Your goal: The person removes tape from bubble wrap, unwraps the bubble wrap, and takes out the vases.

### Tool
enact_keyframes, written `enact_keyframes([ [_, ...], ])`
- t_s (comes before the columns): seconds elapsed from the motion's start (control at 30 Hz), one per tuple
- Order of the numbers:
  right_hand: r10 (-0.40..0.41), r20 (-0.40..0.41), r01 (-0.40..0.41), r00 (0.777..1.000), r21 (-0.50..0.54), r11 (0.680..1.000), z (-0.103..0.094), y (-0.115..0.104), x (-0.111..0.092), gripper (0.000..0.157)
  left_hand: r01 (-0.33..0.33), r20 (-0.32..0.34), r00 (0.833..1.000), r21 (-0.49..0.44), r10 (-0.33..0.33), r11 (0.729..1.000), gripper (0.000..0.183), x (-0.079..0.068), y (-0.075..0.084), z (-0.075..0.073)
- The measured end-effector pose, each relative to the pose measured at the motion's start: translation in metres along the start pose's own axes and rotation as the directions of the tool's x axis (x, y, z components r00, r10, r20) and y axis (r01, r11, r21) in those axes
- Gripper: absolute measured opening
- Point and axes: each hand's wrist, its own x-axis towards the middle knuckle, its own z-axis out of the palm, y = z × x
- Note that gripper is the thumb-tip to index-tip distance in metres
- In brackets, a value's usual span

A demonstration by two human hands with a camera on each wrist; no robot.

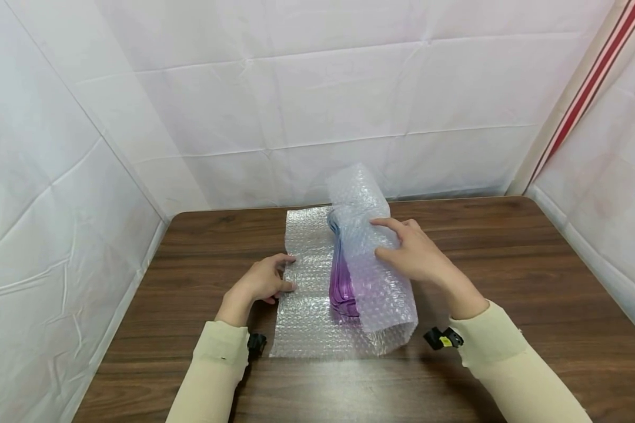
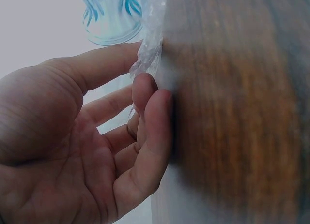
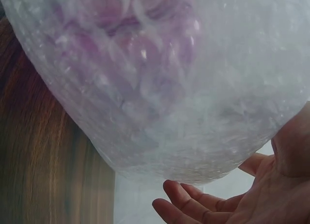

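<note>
A glass vase (image 1: 341,288), purple at one end and bluish at the other, lies on a sheet of bubble wrap (image 1: 309,317). The sheet's right part curves up and over it, hiding much of its right side; in the right wrist view purple glass (image 3: 140,45) shows through the bubbles. At the sheet's left edge, my left hand (image 1: 261,279) touches the wrap with spread thumb and index finger; the other fingers bend close to the table. My right hand (image 1: 415,249) rests against the folded-over layer with thumb and fingers spread. Bluish glass (image 2: 114,21) appears in the left wrist view.
The wrap lies on a dark wooden table (image 1: 201,305). White sheeting (image 1: 317,106) hangs behind and at both sides, with a red stripe (image 1: 592,88) at the right corner. The wrap's raised top corner stands near the table's back edge.
</note>
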Motion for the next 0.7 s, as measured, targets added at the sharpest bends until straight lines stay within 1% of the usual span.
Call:
enact_keyframes([
  [0.3,-0.010,0.014,0.010,1.000,0.036,0.999,-0.007,0.010,-0.003,0.062,0.001,-0.004,1.000,0.006,-0.001,1.000,0.066,0.000,-0.001,0.000],
  [0.7,-0.006,0.030,0.003,1.000,0.070,0.998,-0.010,0.021,-0.005,0.061,-0.006,-0.005,1.000,-0.001,0.006,1.000,0.066,0.002,-0.003,0.000],
])
